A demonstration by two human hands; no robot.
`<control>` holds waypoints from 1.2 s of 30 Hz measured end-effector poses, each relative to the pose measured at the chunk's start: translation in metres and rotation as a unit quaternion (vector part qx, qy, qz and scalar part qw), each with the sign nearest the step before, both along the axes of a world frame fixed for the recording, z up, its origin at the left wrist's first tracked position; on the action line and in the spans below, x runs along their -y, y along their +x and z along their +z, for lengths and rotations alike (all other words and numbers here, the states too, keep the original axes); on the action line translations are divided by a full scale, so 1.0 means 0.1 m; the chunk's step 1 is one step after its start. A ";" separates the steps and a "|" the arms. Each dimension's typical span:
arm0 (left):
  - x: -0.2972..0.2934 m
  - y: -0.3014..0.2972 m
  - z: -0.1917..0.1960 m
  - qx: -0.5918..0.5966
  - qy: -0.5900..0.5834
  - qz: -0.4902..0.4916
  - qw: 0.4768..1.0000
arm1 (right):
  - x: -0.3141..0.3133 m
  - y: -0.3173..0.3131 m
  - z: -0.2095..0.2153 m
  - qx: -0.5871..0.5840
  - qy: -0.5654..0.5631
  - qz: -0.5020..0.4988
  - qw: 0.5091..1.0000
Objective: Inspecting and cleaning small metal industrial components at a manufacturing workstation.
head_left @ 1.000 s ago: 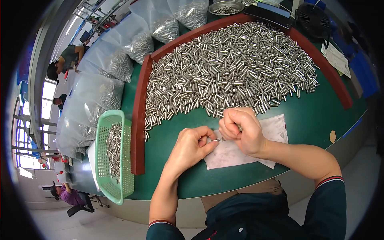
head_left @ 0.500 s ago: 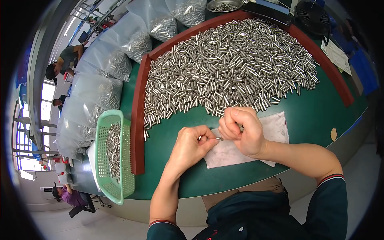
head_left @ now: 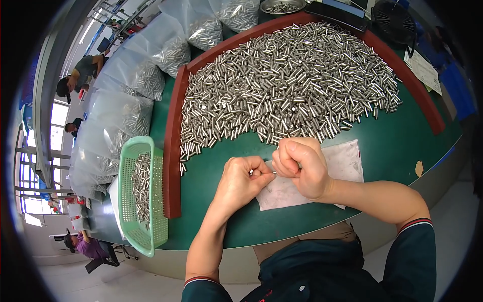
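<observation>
Pin (head_left: 271,172) lies level between left hand (head_left: 241,180) and right hand (head_left: 301,166).

Small metal tube (head_left: 271,172), silvery and thin, pinched level between fingertips of left hand (head_left: 244,178) and right hand (head_left: 301,166), just above white cloth (head_left: 342,161) on green table. Only a short tip visible; rest hidden inside the curled fingers.

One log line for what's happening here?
left hand: pinches thin metal piece | right hand: closed on its other end | beneath: white cloth | behind: metal pins
</observation>
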State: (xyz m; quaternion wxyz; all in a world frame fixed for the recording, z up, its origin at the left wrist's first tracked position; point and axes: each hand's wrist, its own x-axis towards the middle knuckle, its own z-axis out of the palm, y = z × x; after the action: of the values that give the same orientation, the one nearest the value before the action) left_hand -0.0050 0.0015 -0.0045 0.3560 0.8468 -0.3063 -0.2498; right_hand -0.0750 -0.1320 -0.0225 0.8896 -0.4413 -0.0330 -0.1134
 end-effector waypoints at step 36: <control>-0.15 0.31 -0.02 -0.519 -0.370 0.155 0.755 | 0.02 0.02 0.07 -0.021 0.002 0.030 0.999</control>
State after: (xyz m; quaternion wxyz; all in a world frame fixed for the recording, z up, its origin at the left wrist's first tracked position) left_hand 0.0259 0.0163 -0.0068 0.7794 0.4259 -0.0080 -0.4594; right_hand -0.0729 -0.1345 -0.0156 0.8941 -0.4404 -0.0277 -0.0771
